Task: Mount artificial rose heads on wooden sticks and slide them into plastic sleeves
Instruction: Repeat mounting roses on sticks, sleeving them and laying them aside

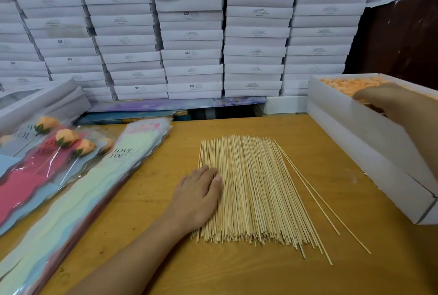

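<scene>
Along the left edge of the worktop (pixel 308 275), finished roses (pixel 71 141) are lying inside printed plastic sleeves (pixel 42 171), their peach heads pointing toward the far side. Just to the right of them a stack of empty sleeves (pixel 99 188) in pale pastel colours is fanning out diagonally, the top one reading "LOVE YOU".

Your left hand (pixel 199 190) is resting palm down on the left part of the pile of wooden sticks (pixel 253 190), fingers straight and lying flat over them, gripping nothing. The sticks are sitting in the middle of the worktop, running from the near side to the far side, and a few loose sticks (pixel 317 197) are straying out at an angle on the pile's right.

At the right edge a white box (pixel 369 143) is holding peach rose heads (pixel 343 85). Your right hand (pixel 388 100) is reaching over its wall into the heads; its fingers are hidden down among them, so I cannot tell whether the grip is closing on one.

Behind the worktop, stacked white cartons (pixel 189 34) are filling the wall.
</scene>
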`<act>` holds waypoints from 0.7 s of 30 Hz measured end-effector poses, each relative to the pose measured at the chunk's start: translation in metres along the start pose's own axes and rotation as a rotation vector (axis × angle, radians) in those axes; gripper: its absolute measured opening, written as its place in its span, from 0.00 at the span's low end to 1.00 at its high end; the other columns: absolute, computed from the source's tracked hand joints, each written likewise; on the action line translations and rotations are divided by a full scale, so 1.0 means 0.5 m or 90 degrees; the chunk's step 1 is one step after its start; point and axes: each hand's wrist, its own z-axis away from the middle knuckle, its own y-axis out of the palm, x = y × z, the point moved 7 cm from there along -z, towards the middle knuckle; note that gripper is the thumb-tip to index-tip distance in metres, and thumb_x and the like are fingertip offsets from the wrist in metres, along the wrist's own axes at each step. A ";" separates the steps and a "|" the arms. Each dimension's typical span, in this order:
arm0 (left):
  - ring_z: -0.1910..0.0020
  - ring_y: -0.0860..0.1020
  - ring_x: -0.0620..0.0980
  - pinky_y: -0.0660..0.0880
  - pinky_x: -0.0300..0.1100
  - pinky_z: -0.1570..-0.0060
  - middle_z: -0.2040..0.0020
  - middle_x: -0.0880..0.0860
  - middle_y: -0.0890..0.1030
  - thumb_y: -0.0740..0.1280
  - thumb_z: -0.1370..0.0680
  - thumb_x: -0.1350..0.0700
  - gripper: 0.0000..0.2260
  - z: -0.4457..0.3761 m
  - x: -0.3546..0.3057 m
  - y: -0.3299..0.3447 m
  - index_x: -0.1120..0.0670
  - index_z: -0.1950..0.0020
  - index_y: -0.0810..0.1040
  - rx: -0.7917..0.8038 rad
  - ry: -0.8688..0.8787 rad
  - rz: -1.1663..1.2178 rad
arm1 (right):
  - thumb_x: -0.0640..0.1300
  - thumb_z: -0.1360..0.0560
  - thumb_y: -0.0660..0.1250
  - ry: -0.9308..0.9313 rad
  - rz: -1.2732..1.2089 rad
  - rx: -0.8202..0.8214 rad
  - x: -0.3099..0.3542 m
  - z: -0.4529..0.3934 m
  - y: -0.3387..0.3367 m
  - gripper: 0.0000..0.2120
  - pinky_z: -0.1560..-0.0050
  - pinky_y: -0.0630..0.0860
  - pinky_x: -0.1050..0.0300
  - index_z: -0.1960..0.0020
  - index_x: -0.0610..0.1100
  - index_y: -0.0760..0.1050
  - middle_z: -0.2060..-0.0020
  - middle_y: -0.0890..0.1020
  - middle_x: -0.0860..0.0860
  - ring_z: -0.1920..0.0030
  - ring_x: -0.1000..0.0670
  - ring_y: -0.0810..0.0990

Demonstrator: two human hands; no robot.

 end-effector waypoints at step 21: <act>0.19 0.54 0.46 0.48 0.47 0.21 0.19 0.48 0.59 0.46 0.15 0.40 0.26 -0.003 0.002 0.001 0.47 0.19 0.60 -0.011 0.009 -0.003 | 0.37 0.28 0.70 -0.029 0.095 -0.275 0.002 -0.012 -0.062 0.14 0.47 0.77 0.46 0.45 0.32 0.78 0.46 0.81 0.35 0.45 0.35 0.80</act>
